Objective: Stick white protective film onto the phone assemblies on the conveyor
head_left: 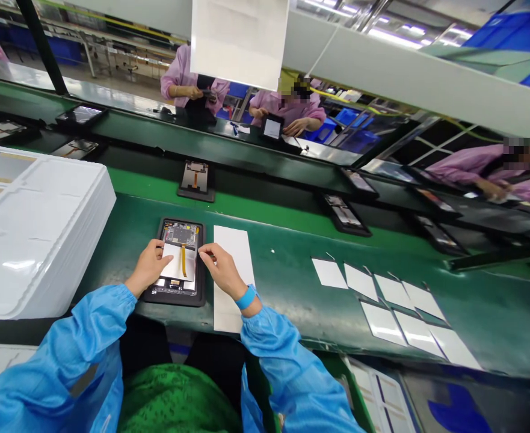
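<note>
An opened tablet (181, 233) lies in a black tray (201, 294) in front of me, with its circuit board showing at the top. A flat, silvery-white battery (174, 255) sits over its middle, slightly tilted, and an orange ribbon cable (184, 261) runs down across it. My left hand (150, 264) grips the battery's left side, thumb on its face. At the tablet's right edge, my right hand (222, 268) has thumb and forefinger pinched together; whatever is between them is too small to make out. It wears a blue wrist band (245, 297).
A white sheet (231, 240) lies right of the tray. Several flat white batteries with leads (328, 273) are laid out farther right. Stacked white plastic trays (43, 216) stand at left. Beyond, a green conveyor (265, 207) carries opened tablets (195, 178); co-workers in pink (287, 108) sit across it.
</note>
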`<state>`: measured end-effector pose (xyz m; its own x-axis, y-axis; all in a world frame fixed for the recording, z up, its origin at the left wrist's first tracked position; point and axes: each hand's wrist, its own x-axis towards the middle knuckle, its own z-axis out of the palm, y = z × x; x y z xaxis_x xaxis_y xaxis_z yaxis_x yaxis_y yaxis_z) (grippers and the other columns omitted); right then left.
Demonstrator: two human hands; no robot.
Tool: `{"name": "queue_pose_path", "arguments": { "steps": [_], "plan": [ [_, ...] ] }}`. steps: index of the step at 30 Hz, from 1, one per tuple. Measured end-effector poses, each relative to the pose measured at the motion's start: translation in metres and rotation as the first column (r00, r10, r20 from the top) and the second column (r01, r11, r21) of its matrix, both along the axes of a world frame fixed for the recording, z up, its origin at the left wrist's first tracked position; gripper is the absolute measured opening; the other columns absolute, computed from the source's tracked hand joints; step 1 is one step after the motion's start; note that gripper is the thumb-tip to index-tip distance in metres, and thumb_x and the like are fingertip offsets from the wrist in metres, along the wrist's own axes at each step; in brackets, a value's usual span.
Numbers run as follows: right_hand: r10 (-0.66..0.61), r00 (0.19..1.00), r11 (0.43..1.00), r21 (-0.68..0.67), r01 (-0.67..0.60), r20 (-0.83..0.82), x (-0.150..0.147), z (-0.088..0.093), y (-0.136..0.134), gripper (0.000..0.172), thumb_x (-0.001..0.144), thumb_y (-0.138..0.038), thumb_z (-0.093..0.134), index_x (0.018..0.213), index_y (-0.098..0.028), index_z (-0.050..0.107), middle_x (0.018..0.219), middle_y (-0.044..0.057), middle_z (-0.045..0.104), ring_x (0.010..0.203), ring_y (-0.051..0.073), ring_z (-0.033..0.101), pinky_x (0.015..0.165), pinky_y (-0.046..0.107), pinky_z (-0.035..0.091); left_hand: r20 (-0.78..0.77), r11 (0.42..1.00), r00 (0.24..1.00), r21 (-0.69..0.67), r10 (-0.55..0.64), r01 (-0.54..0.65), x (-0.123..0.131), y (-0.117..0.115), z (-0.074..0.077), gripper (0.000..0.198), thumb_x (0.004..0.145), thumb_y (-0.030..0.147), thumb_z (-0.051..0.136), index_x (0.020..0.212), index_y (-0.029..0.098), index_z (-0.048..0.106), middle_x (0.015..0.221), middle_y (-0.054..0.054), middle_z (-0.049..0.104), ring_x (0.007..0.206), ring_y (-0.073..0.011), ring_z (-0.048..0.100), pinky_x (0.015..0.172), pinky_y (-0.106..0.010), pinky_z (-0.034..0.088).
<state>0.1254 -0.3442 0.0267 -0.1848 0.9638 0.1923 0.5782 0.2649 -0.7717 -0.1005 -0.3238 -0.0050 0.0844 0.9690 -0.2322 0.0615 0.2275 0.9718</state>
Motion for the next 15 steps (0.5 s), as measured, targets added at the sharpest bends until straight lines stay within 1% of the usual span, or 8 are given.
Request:
{"name": "queue_pose_path", "arguments": {
  "steps": [5,9,11,15],
  "plan": [
    [0.023,0.999,1.000,-0.015,-0.022,0.028,-0.003,-0.007,-0.002,0.013,0.096,-0.024,0.051,0.098,-0.021,0.063,0.099,0.004,0.066,0.089,0.017,0.061,0.077,0.029,0.049,-0.018,1.000,1.000,0.024,-0.008,0.008,-0.001,0.000,-0.004,0.048,0.068,0.032,0.074,0.104,0.020,0.046,0.088,-0.007,0.071,0.077,-0.0239,0.071,0.067,-0.036,0.054],
    [0.056,0.996,0.998,-0.013,-0.055,0.064,-0.006,-0.011,-0.004,0.012,0.095,-0.020,0.052,0.097,-0.021,0.063,0.099,0.004,0.065,0.090,0.017,0.062,0.079,0.030,0.050,-0.020,1.000,1.000,0.025,-0.011,0.011,-0.001,0.000,-0.007,0.047,0.067,0.032,0.074,0.103,0.020,0.046,0.088,-0.006,0.071,0.077,-0.0229,0.070,0.068,-0.036,0.054],
    [0.084,0.994,0.996,-0.001,-0.084,0.075,-0.008,-0.012,-0.005,0.013,0.096,-0.019,0.051,0.097,-0.021,0.064,0.101,0.005,0.066,0.093,0.018,0.062,0.083,0.031,0.051,-0.022,1.000,1.000,0.023,-0.006,0.006,-0.001,0.001,-0.007,0.048,0.066,0.033,0.076,0.102,0.020,0.046,0.086,-0.005,0.070,0.076,-0.0222,0.069,0.068,-0.035,0.054],
    [0.144,0.982,0.989,0.030,-0.148,0.119,-0.011,-0.012,-0.007,0.018,0.097,-0.016,0.049,0.097,-0.021,0.067,0.111,0.008,0.067,0.106,0.019,0.063,0.095,0.036,0.050,-0.032,0.999,0.999,0.033,-0.001,0.002,0.000,0.002,-0.008,0.048,0.066,0.033,0.076,0.102,0.020,0.046,0.087,-0.005,0.070,0.077,-0.0223,0.069,0.068,-0.035,0.053]
  ]
}}
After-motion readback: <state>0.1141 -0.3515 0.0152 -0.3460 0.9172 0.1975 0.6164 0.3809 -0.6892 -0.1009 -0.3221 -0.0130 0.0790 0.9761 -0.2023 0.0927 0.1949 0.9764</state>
